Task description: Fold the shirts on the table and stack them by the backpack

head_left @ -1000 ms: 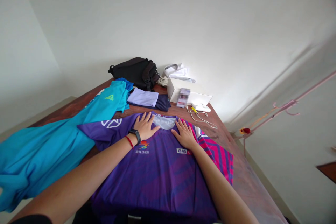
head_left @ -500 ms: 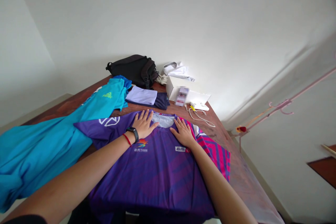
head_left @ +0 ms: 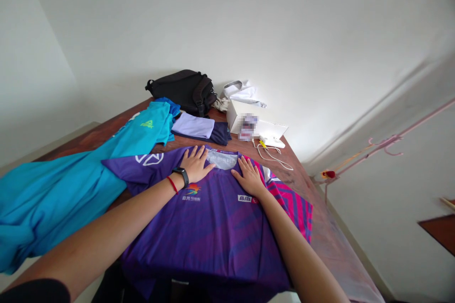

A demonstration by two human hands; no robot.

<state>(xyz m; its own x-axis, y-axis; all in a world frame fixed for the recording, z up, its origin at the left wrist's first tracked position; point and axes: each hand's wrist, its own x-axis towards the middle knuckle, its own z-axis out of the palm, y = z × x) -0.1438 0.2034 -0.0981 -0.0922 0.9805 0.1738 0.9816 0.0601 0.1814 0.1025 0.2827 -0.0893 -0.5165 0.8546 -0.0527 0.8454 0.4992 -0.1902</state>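
Jersey (head_left: 213, 232) lies flat on counter (head_left: 302, 184), front up, sleeves out, no fold yet. My left hand (head_left: 195, 163) and right hand (head_left: 250, 177) press beside collar (head_left: 222, 158), 12 o'clock; fingers (head_left: 198, 154) spread, gripping nothing.

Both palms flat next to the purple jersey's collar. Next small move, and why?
Probably slide both hands outward along the shoulders to smooth the fabric. The left hand and right hand lie flat, fingers spread, on either side of the collar of the purple jersey, which lies front up on the table. Its pink-striped side near the right hand looks bunched.
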